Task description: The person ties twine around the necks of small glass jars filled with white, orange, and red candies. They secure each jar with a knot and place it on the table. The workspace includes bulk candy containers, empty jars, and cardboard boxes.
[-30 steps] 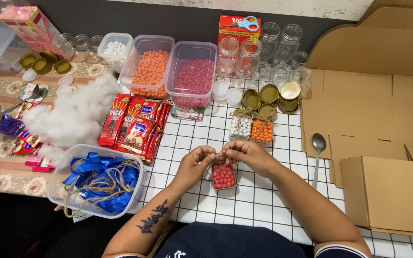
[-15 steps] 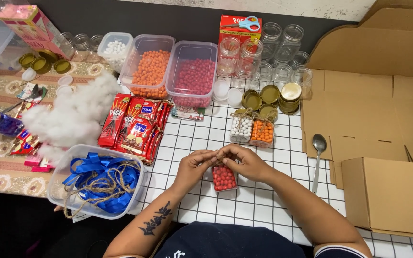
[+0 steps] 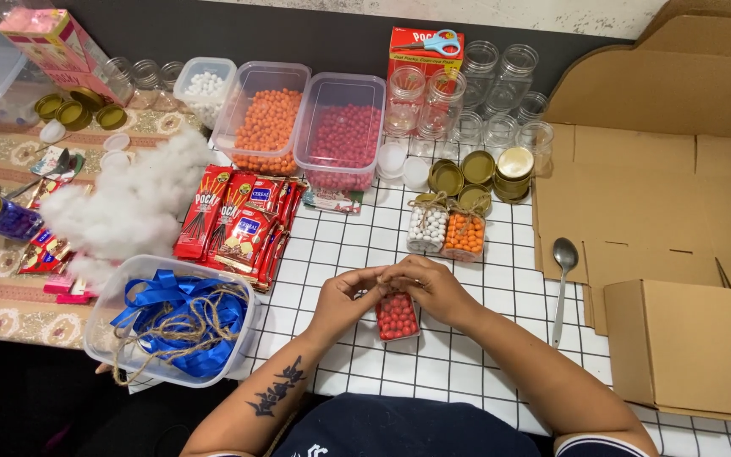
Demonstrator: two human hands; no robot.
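Just below both hands [image 3: 387, 286], touching them, jar of red balls [image 3: 397, 316].

I'm sitting at a table [image 3: 484, 372] wearing a white grid cloth. A dark wall [image 3: 315, 38] is running behind it, evenly lit.

Bright, even light falls from above, so shadows stay short and soft. Small glints sit on the empty glass jars [image 3: 501, 93] at one o'clock. The picture is sharp at centre, with slight wide-angle bending toward the nine o'clock edge.
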